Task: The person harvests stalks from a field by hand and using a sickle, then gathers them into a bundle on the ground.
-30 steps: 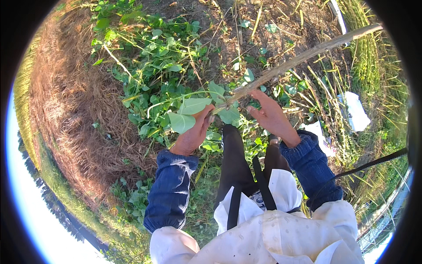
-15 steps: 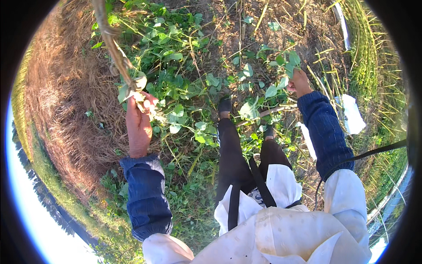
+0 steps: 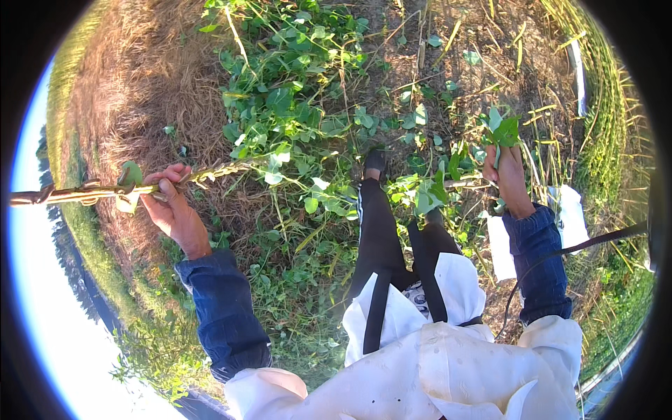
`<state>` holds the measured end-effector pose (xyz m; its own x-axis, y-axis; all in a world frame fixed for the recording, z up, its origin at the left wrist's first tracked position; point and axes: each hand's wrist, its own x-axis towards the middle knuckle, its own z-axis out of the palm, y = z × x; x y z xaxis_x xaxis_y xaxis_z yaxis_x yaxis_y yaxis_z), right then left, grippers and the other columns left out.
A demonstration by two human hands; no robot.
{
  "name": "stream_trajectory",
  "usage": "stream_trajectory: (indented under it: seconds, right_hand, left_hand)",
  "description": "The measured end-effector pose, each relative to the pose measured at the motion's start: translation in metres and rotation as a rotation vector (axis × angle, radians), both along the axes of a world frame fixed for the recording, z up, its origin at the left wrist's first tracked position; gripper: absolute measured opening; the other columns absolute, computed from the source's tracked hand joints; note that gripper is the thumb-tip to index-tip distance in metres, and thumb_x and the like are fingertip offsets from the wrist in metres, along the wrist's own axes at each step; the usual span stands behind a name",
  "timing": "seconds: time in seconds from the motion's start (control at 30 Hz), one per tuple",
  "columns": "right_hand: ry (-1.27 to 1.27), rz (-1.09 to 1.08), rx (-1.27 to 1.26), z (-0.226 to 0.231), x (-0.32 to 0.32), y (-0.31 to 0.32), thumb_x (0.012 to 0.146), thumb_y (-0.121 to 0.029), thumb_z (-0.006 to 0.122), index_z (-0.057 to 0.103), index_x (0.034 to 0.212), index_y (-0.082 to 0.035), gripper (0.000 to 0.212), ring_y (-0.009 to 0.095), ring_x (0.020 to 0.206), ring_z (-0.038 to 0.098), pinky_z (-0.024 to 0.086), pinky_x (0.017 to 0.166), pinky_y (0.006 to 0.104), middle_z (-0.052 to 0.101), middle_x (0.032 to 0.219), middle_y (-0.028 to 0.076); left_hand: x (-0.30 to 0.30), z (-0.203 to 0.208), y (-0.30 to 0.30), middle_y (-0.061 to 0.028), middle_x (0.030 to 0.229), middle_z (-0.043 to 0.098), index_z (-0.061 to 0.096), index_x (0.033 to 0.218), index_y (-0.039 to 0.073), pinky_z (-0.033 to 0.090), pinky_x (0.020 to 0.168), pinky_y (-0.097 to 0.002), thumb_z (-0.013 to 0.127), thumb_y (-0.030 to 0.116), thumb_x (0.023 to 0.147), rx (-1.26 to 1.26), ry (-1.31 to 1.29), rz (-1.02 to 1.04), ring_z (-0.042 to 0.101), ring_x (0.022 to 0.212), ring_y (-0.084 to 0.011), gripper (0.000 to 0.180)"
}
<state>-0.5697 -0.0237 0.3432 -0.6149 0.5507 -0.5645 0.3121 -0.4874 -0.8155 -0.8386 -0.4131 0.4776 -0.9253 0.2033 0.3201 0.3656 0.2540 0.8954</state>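
Note:
My left hand is closed round a wooden stick with a dry vine coiled about it. The stick lies nearly level, running to the left rim of the view, and a single green leaf clings to it beside my fingers. On the right, my right hand grips a leafy green vine, its leaves poking out above and left of the fingers. Green leafy vines spread over the ground between my hands.
Dry straw covers the ground at left. Pale sheets lie beside my right forearm, and a white strip lies farther off. My feet stand among vines. Tall plants line the right side. A black cord crosses my right sleeve.
The stick has swung from steeply upright to nearly level, pointing left, as my left hand moved left and turned. My right hand has shifted slightly downward in view, still gripping the leafy vine.

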Motion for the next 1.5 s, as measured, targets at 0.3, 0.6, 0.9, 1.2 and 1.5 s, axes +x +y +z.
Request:
stream_trajectory:
  seconds: [0.3,0.6,0.9,1.2,1.5]
  right_hand:
    - [0.077,0.505,0.476,-0.03,0.036,0.067,0.09,-0.017,0.055,0.042,0.124,-0.001,0.04,0.016,0.094,0.058,0.051,0.074,0.03,0.056,0.107,0.009]
    - [0.554,0.812,1.417,0.195,0.079,-0.078,0.076,-0.004,0.063,0.058,0.099,-0.001,0.023,0.033,0.093,0.061,0.049,0.076,0.0383,0.061,0.097,0.013]
    - [-0.354,1.406,1.714,0.189,0.066,-0.061,0.079,-0.023,0.063,0.053,0.104,-0.007,0.031,0.032,0.082,0.063,0.05,0.07,0.0422,0.062,0.09,0.015]
    - [-0.381,1.326,1.343,0.167,0.073,-0.057,0.086,-0.024,0.058,0.053,0.083,-0.008,0.017,0.033,0.052,0.056,0.039,0.048,0.0444,0.054,0.056,0.012]
    - [-0.609,1.362,1.243,0.183,0.046,-0.094,0.088,-0.02,0.056,0.053,0.082,-0.005,0.016,0.037,0.049,0.05,0.034,0.048,0.0446,0.049,0.053,0.016]
  left_hand:
    - [0.086,0.07,0.025,-0.0068,0.09,0.053,0.046,0.106,0.003,0.054,0.081,-0.0363,0.046,0.014,0.097,0.094,0.264,-0.037,0.056,0.093,-0.0206,0.014]
    - [0.181,0.043,0.144,-0.0179,0.095,0.057,0.054,0.103,0.0,0.047,0.066,-0.0411,0.054,0.004,0.084,-0.363,0.482,-0.382,0.057,0.081,-0.0343,0.02]
    - [0.273,-0.047,0.178,-0.0063,0.098,0.055,0.053,0.11,0.008,0.041,0.087,-0.0371,0.059,0.017,0.076,-0.735,0.424,-0.665,0.053,0.098,-0.023,0.035]
    - [0.206,-0.175,0.057,-0.0156,0.118,0.047,0.044,0.116,0.001,0.035,0.094,-0.0459,0.058,0.005,0.078,-0.24,-0.398,0.157,0.047,0.111,-0.0364,0.041]
    - [0.147,-0.272,0.02,-0.0003,0.066,0.043,0.05,0.098,0.008,0.043,0.056,-0.0274,0.047,0.028,0.097,0.835,-1.175,0.042,0.047,0.058,-0.0119,0.02]
